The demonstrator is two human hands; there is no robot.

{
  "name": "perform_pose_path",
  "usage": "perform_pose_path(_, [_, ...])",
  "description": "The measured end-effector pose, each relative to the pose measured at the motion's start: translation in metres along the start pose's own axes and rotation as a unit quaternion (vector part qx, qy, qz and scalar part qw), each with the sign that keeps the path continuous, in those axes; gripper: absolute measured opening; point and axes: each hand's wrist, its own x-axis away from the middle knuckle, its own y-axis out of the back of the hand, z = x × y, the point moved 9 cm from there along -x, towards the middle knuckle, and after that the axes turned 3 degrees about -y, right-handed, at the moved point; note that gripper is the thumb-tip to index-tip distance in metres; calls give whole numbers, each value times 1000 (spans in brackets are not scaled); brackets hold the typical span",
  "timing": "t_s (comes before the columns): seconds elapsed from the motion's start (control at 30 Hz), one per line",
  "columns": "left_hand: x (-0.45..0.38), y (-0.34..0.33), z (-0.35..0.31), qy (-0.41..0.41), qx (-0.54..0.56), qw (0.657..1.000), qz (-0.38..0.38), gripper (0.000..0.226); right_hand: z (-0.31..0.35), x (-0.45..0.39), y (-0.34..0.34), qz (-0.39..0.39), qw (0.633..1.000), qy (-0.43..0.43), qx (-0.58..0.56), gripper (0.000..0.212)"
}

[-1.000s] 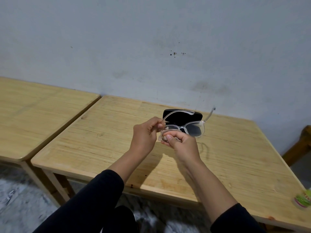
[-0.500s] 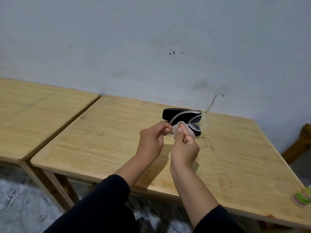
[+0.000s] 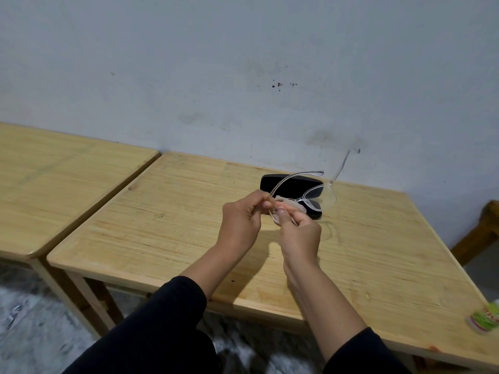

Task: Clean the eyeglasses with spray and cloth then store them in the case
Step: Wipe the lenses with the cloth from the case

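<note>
Clear eyeglasses point(image 3: 321, 191), cloth point(image 3: 290, 204) hide part of black case point(image 3: 286, 184).

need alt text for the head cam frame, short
Above a wooden table, a person's left hand holds clear-framed eyeglasses while the right hand presses a small cloth to one lens. A black case lies behind them; a green-labelled container sits at the right edge.

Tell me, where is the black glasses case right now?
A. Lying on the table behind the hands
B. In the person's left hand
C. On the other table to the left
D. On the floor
A: the black case lies on the wooden table, just beyond both hands holding the glasses.
</note>
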Motion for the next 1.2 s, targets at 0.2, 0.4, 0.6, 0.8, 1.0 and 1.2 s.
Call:
perform_pose_path(0.2, [-6,7,5,-3,-28,1000,1,24,-6,1,-17,106,993,-26,34,23])
perform_pose_path(0.4, [-6,17,17,25,-26,999,-18,27,-7,-2,-8,83,995,-21,60,22])
perform_pose_path(0.6, [-2,11,12,9,-24,1000,-1,31,-5,5,13,-75,997,-5,27,17])
perform_pose_path(0.8, [8,-3,-7,-15,-1,1000,13,31,-4,12,6,-119,990,-17,-78,18])
perform_pose_path(1.0, [3,4,-7,-19,-5,1000,-7,28,-2,9,2,-73,997,-20,-30,15])
perform_pose_path(1.2, [-3,14,2,-2,-15,1000,-24,28,-3,9,-11,24,999,-33,7,14])
